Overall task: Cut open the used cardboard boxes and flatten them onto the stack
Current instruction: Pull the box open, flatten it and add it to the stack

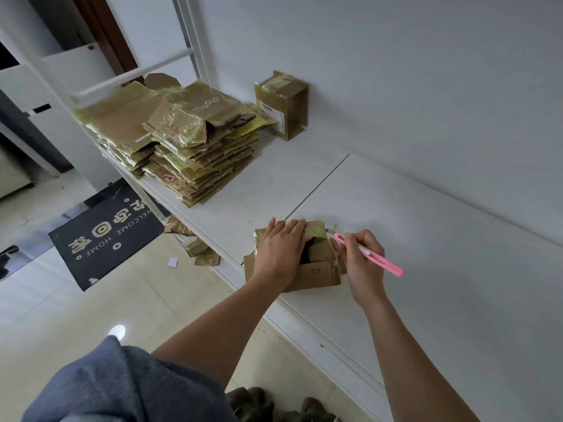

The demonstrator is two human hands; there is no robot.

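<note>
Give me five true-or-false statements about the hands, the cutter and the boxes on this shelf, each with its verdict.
1. The right hand holds a pink cutter. True.
2. The left hand lies on the small box being cut. True.
3. The stack of flattened boxes sits on the floor. False: it sits on the white shelf.
4. An uncut box stands against the wall beside the stack. True.
5. The cutter is blue. False: it is pink.

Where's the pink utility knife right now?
The pink utility knife is in the right hand, low and right of centre in the head view, its blade at the right edge of the small brown cardboard box.
</note>
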